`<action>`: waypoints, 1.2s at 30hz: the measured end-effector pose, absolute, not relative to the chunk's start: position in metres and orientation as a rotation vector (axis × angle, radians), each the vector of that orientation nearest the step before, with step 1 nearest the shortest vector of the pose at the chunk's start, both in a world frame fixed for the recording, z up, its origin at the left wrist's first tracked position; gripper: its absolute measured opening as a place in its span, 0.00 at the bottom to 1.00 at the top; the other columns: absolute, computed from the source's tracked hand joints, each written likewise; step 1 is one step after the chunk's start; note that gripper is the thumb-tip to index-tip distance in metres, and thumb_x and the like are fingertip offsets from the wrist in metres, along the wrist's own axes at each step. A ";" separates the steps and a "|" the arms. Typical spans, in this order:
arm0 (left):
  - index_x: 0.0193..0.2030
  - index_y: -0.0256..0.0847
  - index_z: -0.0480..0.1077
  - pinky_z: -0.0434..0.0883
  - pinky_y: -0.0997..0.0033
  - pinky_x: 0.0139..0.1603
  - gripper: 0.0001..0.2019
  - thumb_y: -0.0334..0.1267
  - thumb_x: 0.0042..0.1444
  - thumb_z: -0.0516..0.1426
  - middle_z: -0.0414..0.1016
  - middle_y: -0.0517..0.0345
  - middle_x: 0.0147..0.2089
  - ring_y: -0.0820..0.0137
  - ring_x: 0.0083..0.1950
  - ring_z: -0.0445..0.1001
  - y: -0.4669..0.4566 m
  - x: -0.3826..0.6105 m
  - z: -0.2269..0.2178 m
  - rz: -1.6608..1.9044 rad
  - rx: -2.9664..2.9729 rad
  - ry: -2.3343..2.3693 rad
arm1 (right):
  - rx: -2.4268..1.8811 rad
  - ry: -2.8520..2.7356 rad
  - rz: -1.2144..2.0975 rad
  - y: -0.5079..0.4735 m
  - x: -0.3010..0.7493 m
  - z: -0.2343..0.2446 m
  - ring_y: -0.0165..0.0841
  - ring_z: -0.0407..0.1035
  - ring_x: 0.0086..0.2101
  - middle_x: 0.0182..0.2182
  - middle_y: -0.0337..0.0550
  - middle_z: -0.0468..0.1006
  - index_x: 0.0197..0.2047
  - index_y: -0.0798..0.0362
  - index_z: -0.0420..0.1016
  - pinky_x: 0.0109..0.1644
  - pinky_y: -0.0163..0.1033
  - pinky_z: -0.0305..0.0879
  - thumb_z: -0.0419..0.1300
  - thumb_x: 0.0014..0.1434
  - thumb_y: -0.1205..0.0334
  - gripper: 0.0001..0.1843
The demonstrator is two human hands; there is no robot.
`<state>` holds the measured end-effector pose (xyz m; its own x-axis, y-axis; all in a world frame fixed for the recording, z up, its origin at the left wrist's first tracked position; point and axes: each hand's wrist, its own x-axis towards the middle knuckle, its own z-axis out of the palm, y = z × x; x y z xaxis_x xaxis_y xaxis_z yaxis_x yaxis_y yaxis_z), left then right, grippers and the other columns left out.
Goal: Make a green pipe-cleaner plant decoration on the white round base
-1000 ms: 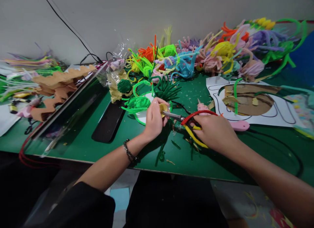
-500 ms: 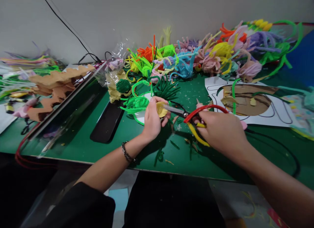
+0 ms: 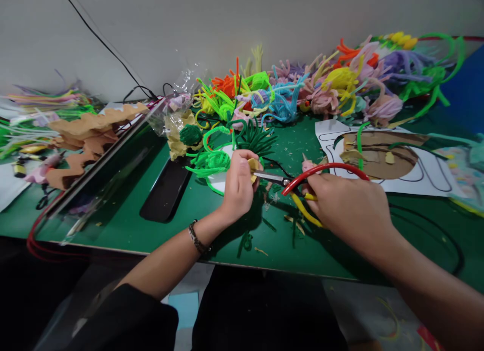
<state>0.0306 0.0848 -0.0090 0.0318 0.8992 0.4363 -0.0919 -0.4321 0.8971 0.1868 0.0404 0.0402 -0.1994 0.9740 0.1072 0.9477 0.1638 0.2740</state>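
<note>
My left hand is curled round a small pale yellow piece, held just above the green table. My right hand grips scissors with a red upper handle loop and a yellow lower one. Their metal blades point left and meet the yellow piece at my left fingertips. A beaded bracelet sits on my left wrist.
A heap of coloured pipe-cleaner flowers lines the back wall. Green pipe-cleaner bundles lie behind my left hand. A paper template with brown cut-outs lies at right. A flat black object and brown foam shapes are at left. Scraps litter the table.
The scissors' blades have moved a little against the yellow piece, and my right hand has shifted slightly right. My left hand has stayed nearly in place.
</note>
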 end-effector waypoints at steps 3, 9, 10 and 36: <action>0.34 0.42 0.56 0.55 0.78 0.14 0.15 0.51 0.58 0.40 0.60 0.65 0.24 0.81 0.15 0.57 0.084 0.031 -0.010 1.498 1.515 0.864 | 1.905 2.344 0.455 0.039 0.185 0.040 0.36 0.68 0.22 0.27 0.48 0.76 0.36 0.55 0.72 0.21 0.35 0.38 0.50 0.52 0.64 0.12; 0.36 0.41 0.59 0.52 0.79 0.13 0.18 0.54 0.56 0.42 0.60 0.64 0.24 0.81 0.16 0.56 0.083 0.035 -0.009 1.499 1.449 0.871 | 1.922 2.362 0.415 0.041 0.185 0.038 0.37 0.68 0.22 0.25 0.48 0.76 0.34 0.53 0.72 0.21 0.35 0.40 0.48 0.53 0.62 0.13; 0.36 0.40 0.60 0.51 0.79 0.13 0.19 0.54 0.56 0.42 0.60 0.63 0.23 0.81 0.16 0.56 0.083 0.035 -0.009 1.499 1.437 0.869 | 1.934 2.351 0.409 0.041 0.186 0.038 0.37 0.68 0.22 0.25 0.48 0.76 0.34 0.53 0.73 0.21 0.35 0.41 0.48 0.53 0.61 0.13; 0.26 0.40 0.60 0.44 0.81 0.05 0.22 0.56 0.56 0.39 0.60 0.67 0.12 0.82 0.07 0.50 0.083 0.032 -0.007 1.446 1.226 0.886 | 1.899 2.424 0.125 0.049 0.183 0.034 0.35 0.69 0.27 0.26 0.46 0.76 0.27 0.54 0.71 0.23 0.35 0.40 0.48 0.52 0.62 0.11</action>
